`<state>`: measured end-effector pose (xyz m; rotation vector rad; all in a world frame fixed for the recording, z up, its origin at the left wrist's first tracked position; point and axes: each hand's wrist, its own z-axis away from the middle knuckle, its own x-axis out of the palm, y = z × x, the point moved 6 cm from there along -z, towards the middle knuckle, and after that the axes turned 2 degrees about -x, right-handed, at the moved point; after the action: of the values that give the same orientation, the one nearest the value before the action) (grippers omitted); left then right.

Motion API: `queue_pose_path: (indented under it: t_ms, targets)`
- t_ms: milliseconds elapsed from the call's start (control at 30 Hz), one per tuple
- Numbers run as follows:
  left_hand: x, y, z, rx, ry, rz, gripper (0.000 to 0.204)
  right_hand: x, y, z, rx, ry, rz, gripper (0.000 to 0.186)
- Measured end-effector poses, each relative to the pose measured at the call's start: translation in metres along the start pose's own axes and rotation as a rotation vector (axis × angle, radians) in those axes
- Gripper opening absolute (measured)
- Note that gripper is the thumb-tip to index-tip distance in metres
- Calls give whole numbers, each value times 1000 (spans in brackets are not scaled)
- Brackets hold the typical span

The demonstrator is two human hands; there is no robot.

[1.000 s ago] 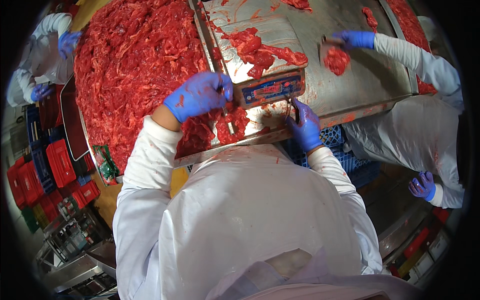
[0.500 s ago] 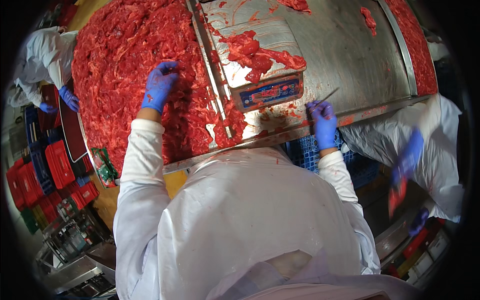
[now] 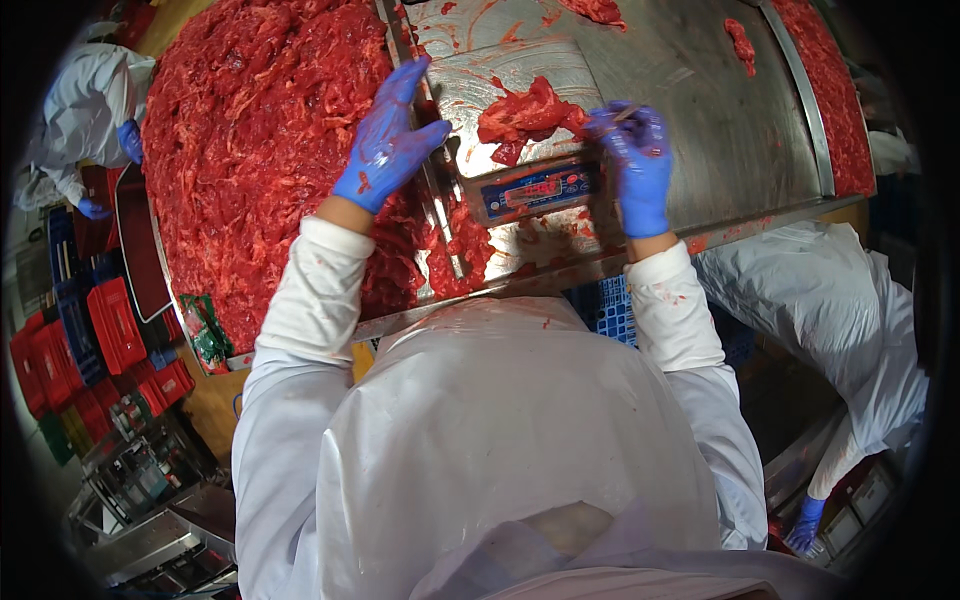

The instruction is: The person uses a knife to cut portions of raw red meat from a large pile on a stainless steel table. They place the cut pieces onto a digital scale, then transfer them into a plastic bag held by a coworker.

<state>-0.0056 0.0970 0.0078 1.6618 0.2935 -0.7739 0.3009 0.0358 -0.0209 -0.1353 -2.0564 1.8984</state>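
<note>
My left hand [image 3: 385,145], in a blue glove, is open with its fingers and thumb spread. It hovers at the metal divider [image 3: 437,200], between the large heap of raw red meat [image 3: 265,140] and the scale's steel platform [image 3: 465,80]. My blue-gloved right hand [image 3: 640,155] is closed around a thin knife [image 3: 627,113], mostly hidden by the fingers. Its fingertips are at the right end of a piece of raw meat [image 3: 530,115] lying on the platform. Just below the meat is the scale's blue display panel [image 3: 535,192].
The steel table [image 3: 705,120] extends right, with a small meat scrap [image 3: 740,45] and another meat heap [image 3: 815,80] past a rail. Below the table edge is a blue crate [image 3: 605,308]. Co-workers in white stand left [image 3: 95,100] and right [image 3: 830,290]. Red crates [image 3: 115,325] are stacked at left.
My left hand moved up and right from the heap to the divider, spreading open. My right hand rose to the meat, which now sits more bunched. The right co-worker's hand moved lower.
</note>
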Motion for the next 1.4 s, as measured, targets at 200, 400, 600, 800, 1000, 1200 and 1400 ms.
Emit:
queue_pose_path:
  t_ms: [200,400,600,800,1000,1200,1400]
  targets:
    - [65,15,-19,98,-130,-778,123,55,36,-36,-151,-114,297,74]
    - [150,54,-29,206,-272,-825,103,46,16,15,-168,-111,276,79]
    - [160,114,-18,333,-412,-273,98,-76,55,52,563,513,-750,60]
    - [-61,-66,-149,-36,-138,-728,84,-122,-14,22,77,610,-532,50]
    - [-130,-183,-42,-670,-81,-914,102,-107,32,61,170,294,-71,38]
    - [-139,-208,22,-589,-98,-741,102,-12,21,103,-269,-486,589,55]
    - [-86,-125,47,-458,-229,-690,82,-91,64,52,110,37,405,60]
